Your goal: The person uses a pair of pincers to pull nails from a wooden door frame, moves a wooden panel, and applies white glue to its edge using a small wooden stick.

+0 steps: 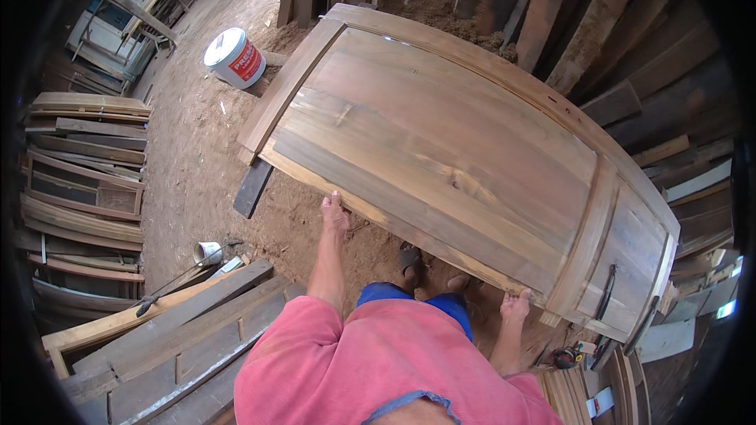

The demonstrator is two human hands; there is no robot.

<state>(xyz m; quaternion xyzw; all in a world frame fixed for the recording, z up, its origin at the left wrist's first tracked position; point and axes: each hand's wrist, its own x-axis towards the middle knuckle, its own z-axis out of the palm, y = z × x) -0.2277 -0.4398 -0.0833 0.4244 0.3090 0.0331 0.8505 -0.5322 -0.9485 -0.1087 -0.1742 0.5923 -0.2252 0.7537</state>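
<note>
A large paneled wooden door (pixel 425 126) lies before me at waist height, slanting from far left to near right. Its wide panel sits between a left rail (pixel 291 86), a cross rail (pixel 583 240) and a long far stile (pixel 472 55). No stile shows along the near edge. My left hand (pixel 336 214) grips that edge left of the middle, thumb on top and fingers hidden beneath. Farther right, my right hand (pixel 516 304) holds the same edge close to the cross rail. A dark curved metal piece (pixel 607 291) lies on the smaller right panel (pixel 618 267).
A dark bar (pixel 253 187) juts out under the door's left corner. On the dirt floor stands a white lidded bucket (pixel 235 57). Stacked frames (pixel 87 189) line the left side, more boards (pixel 189 338) lie lower left, and planks (pixel 591 24) lean behind. A power tool (pixel 565 358) sits lower right.
</note>
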